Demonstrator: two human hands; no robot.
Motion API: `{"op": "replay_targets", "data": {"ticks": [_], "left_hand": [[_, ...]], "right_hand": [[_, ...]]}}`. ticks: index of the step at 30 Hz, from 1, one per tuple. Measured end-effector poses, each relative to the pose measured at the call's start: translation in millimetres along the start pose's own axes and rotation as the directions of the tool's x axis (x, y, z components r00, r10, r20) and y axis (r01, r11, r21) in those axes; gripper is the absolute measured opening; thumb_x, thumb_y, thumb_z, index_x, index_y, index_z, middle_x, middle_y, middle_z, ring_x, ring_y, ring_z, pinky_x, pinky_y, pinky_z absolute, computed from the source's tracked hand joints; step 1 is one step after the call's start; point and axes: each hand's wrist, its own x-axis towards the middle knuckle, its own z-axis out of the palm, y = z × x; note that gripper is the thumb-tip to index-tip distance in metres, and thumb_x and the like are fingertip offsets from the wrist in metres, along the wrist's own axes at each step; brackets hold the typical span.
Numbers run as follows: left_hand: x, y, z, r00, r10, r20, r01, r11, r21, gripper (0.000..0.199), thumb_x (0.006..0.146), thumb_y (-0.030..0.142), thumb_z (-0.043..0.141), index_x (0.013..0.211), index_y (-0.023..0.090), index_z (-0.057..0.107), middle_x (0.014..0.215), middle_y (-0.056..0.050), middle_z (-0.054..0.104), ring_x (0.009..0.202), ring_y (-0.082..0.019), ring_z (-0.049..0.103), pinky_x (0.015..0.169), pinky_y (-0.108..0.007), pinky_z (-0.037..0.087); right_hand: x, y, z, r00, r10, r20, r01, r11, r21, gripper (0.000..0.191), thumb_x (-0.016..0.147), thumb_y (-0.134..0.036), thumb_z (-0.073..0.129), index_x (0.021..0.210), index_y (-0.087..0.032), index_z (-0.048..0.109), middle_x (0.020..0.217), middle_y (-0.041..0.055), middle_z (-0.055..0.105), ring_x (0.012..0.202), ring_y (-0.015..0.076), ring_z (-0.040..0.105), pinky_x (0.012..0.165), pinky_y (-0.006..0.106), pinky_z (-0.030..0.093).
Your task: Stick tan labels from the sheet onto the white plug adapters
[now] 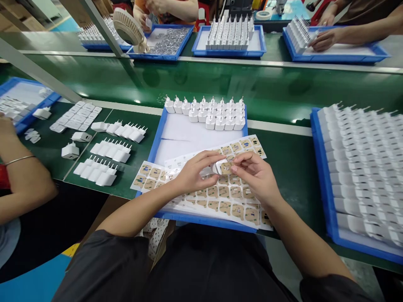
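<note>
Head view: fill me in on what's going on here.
A person's left hand holds a white charger, while the right hand has its fingertips at a tan sticker against its face; whether it is stuck down is unclear. Sheets of similar stickers lie across a blue tray below. At its far end, more chargers stand in rows, prongs up.

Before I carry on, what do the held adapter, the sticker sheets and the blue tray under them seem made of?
Adapter: likely hard plastic, smooth and white with a soft sheen. Sticker sheets: probably paper or film backing, looking thin at the edges, with matte tan stickers. Tray: likely moulded plastic, coloured evenly blue.
</note>
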Motion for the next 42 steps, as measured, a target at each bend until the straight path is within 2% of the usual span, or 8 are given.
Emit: {"op": "replay_targets", "data": {"ticks": [3, 10, 19, 35, 42], "left_hand": [[0.2, -0.9, -0.1, 0.999, 0.035, 0.01, -0.036, 0.999, 0.03, 0.051, 0.083, 0.018, 0.063, 0.133, 0.023, 0.056, 0.123, -0.01, 0.061, 0.114, -0.022, 0.061, 0.099, -0.037, 0.052], [0.1, -0.5, -0.7, 0.999, 0.032, 0.03, -0.033, 0.999, 0.03, 0.053, 0.082, 0.017, 0.063, 0.134, 0.022, 0.056, 0.123, -0.011, 0.061, 0.115, -0.022, 0.061, 0.098, -0.037, 0.053], [-0.1, -0.5, -0.8, 0.999, 0.034, 0.04, -0.036, 0.999, 0.03, 0.052, 0.084, 0.019, 0.063, 0.135, 0.023, 0.055, 0.123, -0.011, 0.061, 0.114, -0.023, 0.061, 0.097, -0.038, 0.053], [0.0, -0.7, -0.9, 0.998, 0.028, 0.054, -0.03, 0.999, 0.03, 0.053, 0.084, 0.019, 0.062, 0.136, 0.024, 0.053, 0.124, -0.011, 0.06, 0.115, -0.023, 0.06, 0.098, -0.039, 0.053], [0.1, -0.6, -1.0, 0.998, 0.024, 0.058, -0.027, 0.998, 0.048, 0.054, 0.084, 0.019, 0.062, 0.137, 0.024, 0.053, 0.124, -0.011, 0.061, 0.115, -0.023, 0.06, 0.097, -0.039, 0.053]], "right_hand": [[-1.0, -2.2, 1.3, 1.0, -0.016, 0.003, 0.016, 0.999, -0.037, 0.016, 0.083, -0.03, 0.076, 0.091, -0.023, 0.064, 0.087, 0.0025, 0.065, 0.082, 0.0165, 0.064, 0.077, 0.031, 0.056], [-1.7, -0.6, -0.3, 0.999, -0.029, 0.044, 0.031, 0.999, -0.036, 0.013, 0.085, -0.025, 0.074, 0.093, -0.024, 0.065, 0.088, 0.0011, 0.064, 0.082, 0.0145, 0.064, 0.076, 0.027, 0.055], [-0.9, -2.5, 1.4, 0.999, -0.006, 0.033, 0.008, 0.999, -0.044, 0.014, 0.084, -0.028, 0.075, 0.092, -0.023, 0.064, 0.088, 0.002, 0.065, 0.082, 0.0165, 0.065, 0.075, 0.03, 0.056], [-1.6, 1.1, -0.3, 0.999, -0.016, 0.052, 0.017, 1.0, -0.007, 0.012, 0.085, -0.023, 0.073, 0.094, -0.025, 0.065, 0.089, 0.0006, 0.063, 0.083, 0.0142, 0.064, 0.075, 0.027, 0.054], [-1.2, 2.5, 0.8, 0.999, -0.014, 0.039, 0.015, 1.0, -0.025, 0.013, 0.085, -0.026, 0.074, 0.093, -0.024, 0.064, 0.091, 0.0011, 0.064, 0.084, 0.0149, 0.064, 0.077, 0.028, 0.055]]}}
